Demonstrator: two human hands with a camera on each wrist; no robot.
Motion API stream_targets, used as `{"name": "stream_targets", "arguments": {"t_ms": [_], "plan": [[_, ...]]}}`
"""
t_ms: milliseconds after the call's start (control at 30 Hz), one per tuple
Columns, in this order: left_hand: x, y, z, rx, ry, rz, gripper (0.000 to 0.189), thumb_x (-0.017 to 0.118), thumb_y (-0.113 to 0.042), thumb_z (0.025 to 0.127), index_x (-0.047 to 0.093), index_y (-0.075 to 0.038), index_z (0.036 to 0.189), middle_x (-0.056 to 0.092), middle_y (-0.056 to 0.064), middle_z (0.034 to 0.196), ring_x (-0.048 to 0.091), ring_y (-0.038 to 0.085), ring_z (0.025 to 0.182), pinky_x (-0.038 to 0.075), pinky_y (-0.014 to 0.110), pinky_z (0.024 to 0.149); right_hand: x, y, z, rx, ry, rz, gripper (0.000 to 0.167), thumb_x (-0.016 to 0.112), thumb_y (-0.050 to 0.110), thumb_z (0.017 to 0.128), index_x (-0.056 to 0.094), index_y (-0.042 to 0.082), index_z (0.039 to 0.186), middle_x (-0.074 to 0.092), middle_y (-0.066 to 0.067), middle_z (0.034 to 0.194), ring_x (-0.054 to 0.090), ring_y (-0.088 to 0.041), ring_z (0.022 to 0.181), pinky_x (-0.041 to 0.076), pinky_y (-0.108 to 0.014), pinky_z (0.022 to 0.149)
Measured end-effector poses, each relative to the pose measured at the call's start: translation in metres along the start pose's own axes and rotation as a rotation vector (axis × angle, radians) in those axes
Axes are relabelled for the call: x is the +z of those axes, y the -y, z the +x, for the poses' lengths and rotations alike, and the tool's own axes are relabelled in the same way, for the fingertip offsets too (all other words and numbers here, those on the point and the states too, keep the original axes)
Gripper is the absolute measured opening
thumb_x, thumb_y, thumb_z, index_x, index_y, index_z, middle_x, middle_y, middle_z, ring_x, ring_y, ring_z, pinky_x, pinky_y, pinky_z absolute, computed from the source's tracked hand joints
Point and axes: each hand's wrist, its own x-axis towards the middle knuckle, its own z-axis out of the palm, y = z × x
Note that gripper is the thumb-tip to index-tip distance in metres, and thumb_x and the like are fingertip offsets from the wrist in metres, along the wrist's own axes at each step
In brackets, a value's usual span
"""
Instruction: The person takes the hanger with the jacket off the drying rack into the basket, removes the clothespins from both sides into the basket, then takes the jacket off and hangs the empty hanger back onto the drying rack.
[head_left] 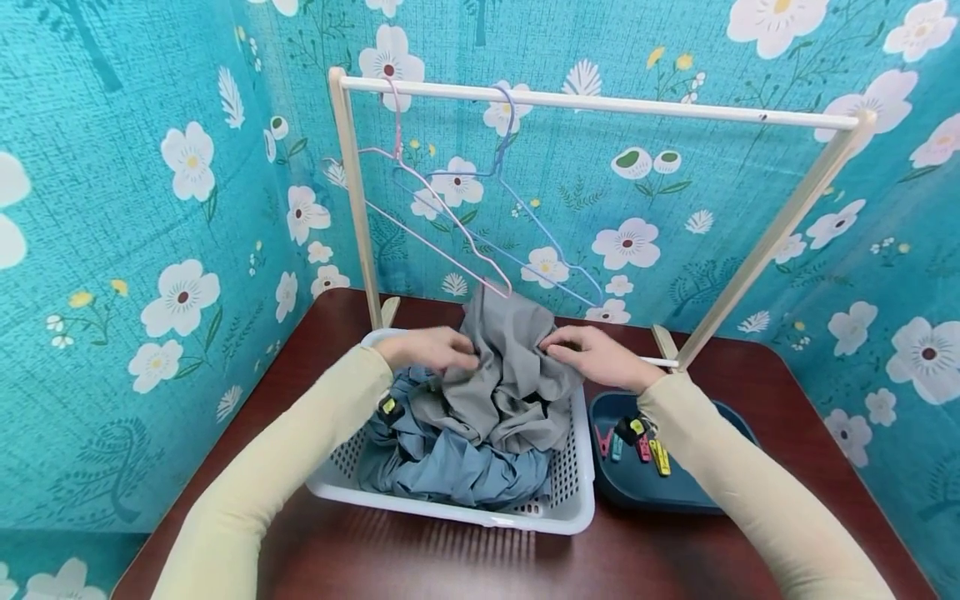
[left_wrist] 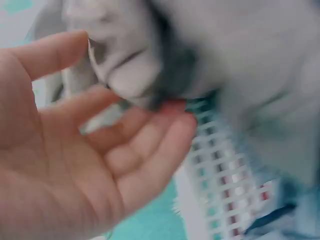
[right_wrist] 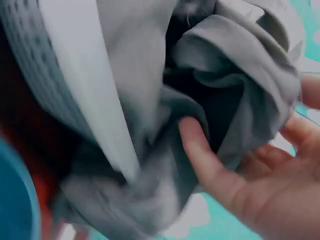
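Observation:
A crumpled grey garment (head_left: 517, 333) is bunched at the back of a white laundry basket (head_left: 450, 507), partly raised over its far rim. My left hand (head_left: 438, 348) holds its left side; in the left wrist view an edge of the cloth lies between thumb (left_wrist: 65, 52) and fingers. On the other side my right hand (head_left: 600, 357) pinches the cloth, thumb (right_wrist: 197, 145) in front and fingers partly hidden behind it. Below, a blue-grey garment (head_left: 457, 467) fills the front of the basket. Folds hide the grey garment's exact kind.
Behind the basket stands a wooden rack with a white rail (head_left: 600, 102). From it hang a pink hanger (head_left: 450, 218) and a blue hanger (head_left: 536, 218). On the right, a dark blue tray (head_left: 693, 493) with several clothespins (head_left: 659, 457) sits on the dark red table (head_left: 645, 554).

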Motion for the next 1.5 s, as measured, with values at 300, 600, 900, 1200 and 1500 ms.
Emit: {"name": "stream_targets", "arguments": {"t_ms": [300,600,900,1200,1500], "plan": [[-0.025,-0.014,0.006,-0.109,-0.385,-0.366,0.065,0.049,-0.050,0.095,0.029,-0.015,0.146,0.023,0.012,0.151,0.032,0.030,0.134,0.039,0.049,0.097,0.001,-0.021,0.000,0.233,-0.146,-0.126,0.076,0.071,0.037,0.084,0.037,0.000,0.140,0.034,-0.026,0.139,0.035,-0.041,0.126,0.037,-0.055,0.094],[-0.020,-0.009,0.038,-0.136,-0.204,-0.416,0.091,0.056,-0.057,0.088,0.005,-0.020,0.153,0.008,0.009,0.157,0.023,0.031,0.139,0.028,0.048,0.106,0.000,-0.054,0.012,0.590,0.058,0.509,0.107,0.067,0.046,0.085,-0.009,0.012,0.151,-0.005,-0.021,0.154,0.020,-0.045,0.134,0.040,-0.060,0.090],[-0.006,-0.004,0.057,-0.076,-0.289,-0.366,0.082,0.070,-0.022,0.087,0.018,-0.020,0.151,0.025,0.013,0.150,0.037,0.030,0.129,0.033,0.048,0.101,0.005,-0.069,0.023,0.417,-0.135,0.383,0.062,0.072,0.012,0.084,0.043,-0.004,0.136,0.040,-0.023,0.139,0.044,-0.037,0.121,0.042,-0.045,0.095],[-0.014,-0.005,0.052,-0.043,-0.368,-0.343,0.075,0.068,-0.005,0.086,0.029,-0.016,0.149,0.040,0.014,0.142,0.049,0.028,0.119,0.039,0.043,0.097,-0.009,-0.051,0.025,0.346,-0.395,0.250,0.038,0.067,0.003,0.087,0.059,-0.007,0.122,0.053,-0.021,0.126,0.048,-0.031,0.117,0.043,-0.041,0.094],[-0.022,-0.016,0.011,0.011,-0.429,-0.325,0.073,0.069,-0.015,0.088,0.029,-0.012,0.149,0.018,0.010,0.155,0.023,0.028,0.138,0.027,0.045,0.107,0.005,-0.015,0.009,0.173,-0.449,0.225,0.028,0.069,0.011,0.088,0.067,0.000,0.114,0.065,-0.016,0.113,0.061,-0.027,0.104,0.051,-0.032,0.081]]}}
